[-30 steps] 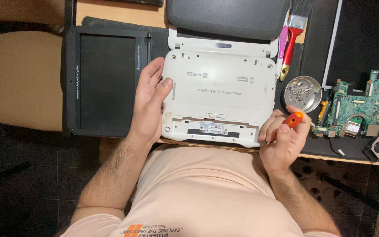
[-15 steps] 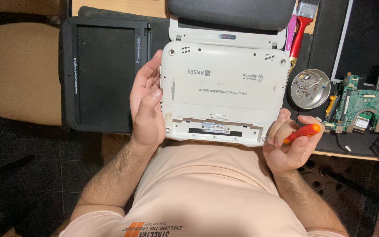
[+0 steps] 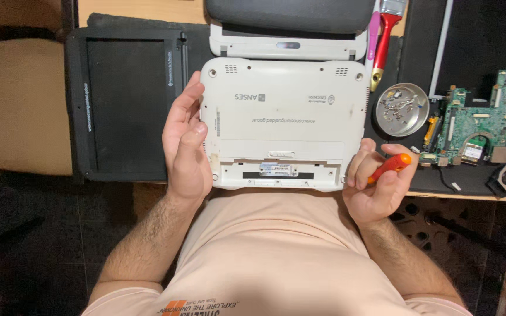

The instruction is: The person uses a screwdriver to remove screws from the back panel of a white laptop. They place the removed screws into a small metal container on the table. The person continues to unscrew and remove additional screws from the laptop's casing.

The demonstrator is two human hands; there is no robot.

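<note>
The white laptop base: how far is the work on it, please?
Done: loose screws lie in the metal dish. In hand: the left hand steadies the white laptop base, while the right hand holds an orange screwdriver at its corner. Left: the bottom cover is not yet off.

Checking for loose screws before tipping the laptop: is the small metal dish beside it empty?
No, the round metal dish right of the white laptop holds a scatter of small screws.
</note>
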